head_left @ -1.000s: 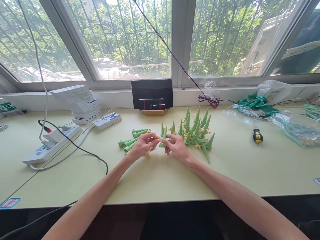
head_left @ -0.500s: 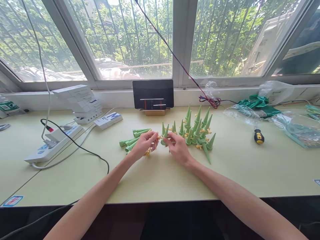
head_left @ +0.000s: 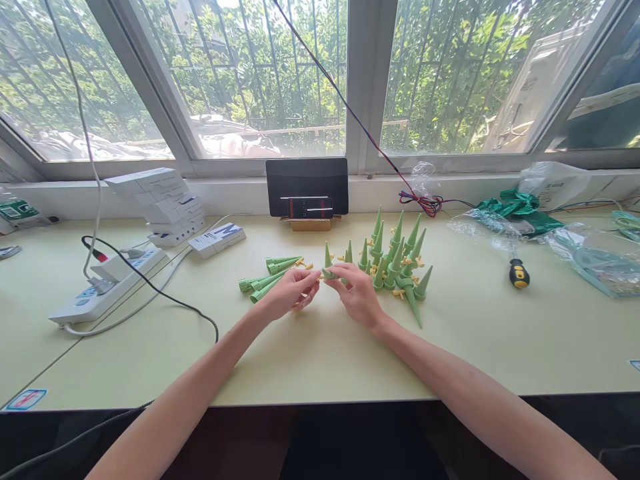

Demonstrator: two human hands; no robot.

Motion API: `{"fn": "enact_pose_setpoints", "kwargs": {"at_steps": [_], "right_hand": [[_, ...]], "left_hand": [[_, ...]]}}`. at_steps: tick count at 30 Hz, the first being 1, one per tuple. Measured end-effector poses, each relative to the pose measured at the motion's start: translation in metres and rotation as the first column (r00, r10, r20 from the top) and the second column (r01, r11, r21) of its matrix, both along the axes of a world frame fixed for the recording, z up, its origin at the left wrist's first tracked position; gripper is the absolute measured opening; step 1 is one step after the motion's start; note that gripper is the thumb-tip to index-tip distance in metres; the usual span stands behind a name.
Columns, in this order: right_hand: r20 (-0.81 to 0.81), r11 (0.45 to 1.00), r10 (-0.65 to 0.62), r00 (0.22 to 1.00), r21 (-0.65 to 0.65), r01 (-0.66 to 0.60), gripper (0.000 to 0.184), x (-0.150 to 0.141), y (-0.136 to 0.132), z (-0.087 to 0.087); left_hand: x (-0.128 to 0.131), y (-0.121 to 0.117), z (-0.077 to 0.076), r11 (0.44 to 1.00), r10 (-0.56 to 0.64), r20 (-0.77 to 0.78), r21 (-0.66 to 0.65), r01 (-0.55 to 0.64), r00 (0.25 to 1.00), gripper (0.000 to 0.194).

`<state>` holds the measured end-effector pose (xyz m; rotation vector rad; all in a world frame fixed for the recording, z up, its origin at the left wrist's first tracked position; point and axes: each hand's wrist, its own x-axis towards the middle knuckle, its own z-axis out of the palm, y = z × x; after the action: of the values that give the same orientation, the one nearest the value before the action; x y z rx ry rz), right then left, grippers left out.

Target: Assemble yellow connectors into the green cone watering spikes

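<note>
My right hand (head_left: 357, 293) is closed, its thumb and fingers pinching a green plastic watering spike (head_left: 328, 273) at the middle of the table. My left hand (head_left: 295, 291) faces it, thumb and forefinger pressed together on a small yellow valve (head_left: 321, 277) at the spike's side. The fingers partly cover both pieces, so I cannot tell how far the valve sits in the spike. Left of my left hand lie several green spikes (head_left: 265, 285) on their sides, with yellow valves (head_left: 304, 264) beyond the fingers. Many upright green spikes (head_left: 395, 260) with yellow valves stand right of my right hand.
A phone (head_left: 310, 208) leans against a dark tablet (head_left: 307, 177) by the window. On the left are a power strip (head_left: 115, 283), cables and white boxes (head_left: 160, 207). A screwdriver (head_left: 519, 273) and plastic bags (head_left: 595, 260) lie on the right.
The spike in my right hand has tipped from upright to lower between my fingers. My left hand has shifted slightly right and down, closer to it.
</note>
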<state>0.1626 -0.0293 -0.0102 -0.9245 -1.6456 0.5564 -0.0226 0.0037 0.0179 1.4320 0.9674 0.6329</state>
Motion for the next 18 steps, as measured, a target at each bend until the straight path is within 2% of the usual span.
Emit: {"fn": "enact_pose_setpoints", "kwargs": {"at_steps": [10,14,18], "right_hand": [[0.030,1.000,0.004,1.000,-0.020,-0.003,0.019,0.0003,0.0006,0.0008],[0.034,0.998,-0.027,0.999,-0.058,0.029,0.023,0.0010,0.0025,-0.0016],[-0.006,0.990,-0.007,1.000,-0.142,0.006,0.031,0.0006,0.0014,-0.0019]], "left_hand": [[-0.0036,0.0024,-0.0044,1.000,-0.013,-0.003,0.015,0.014,1.000,0.046],[-0.0030,0.0011,-0.0054,0.998,-0.008,-0.026,0.066,0.010,1.000,0.044],[-0.0026,0.0000,-0.0063,0.989,-0.019,-0.070,0.142,0.029,0.997,0.041]]}}
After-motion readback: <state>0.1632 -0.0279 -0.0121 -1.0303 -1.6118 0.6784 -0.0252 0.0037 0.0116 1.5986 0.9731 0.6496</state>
